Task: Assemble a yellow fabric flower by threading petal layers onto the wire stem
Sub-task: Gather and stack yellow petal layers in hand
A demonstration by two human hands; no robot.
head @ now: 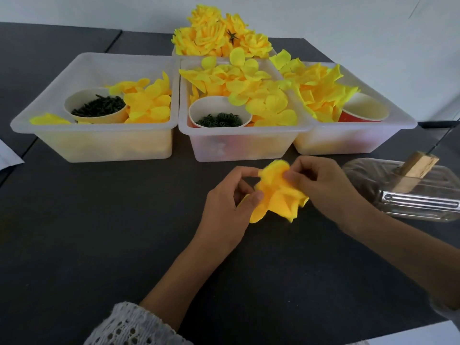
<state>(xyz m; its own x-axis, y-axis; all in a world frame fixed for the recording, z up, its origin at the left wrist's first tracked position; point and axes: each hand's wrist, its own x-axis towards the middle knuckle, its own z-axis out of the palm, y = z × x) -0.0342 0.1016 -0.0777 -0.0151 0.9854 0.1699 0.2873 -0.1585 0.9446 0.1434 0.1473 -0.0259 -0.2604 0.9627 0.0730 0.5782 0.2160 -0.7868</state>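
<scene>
Hands (273, 192) (both) around petal layers (278, 195)

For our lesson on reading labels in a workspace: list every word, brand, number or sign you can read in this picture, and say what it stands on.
None: no text can be read anywhere in this view.
The three clear bins are unmarked.
The paper cups, such as the red one, show no legible print.
The clear container on the right shows no readable label.
The white sheet at the left edge looks blank.
</scene>
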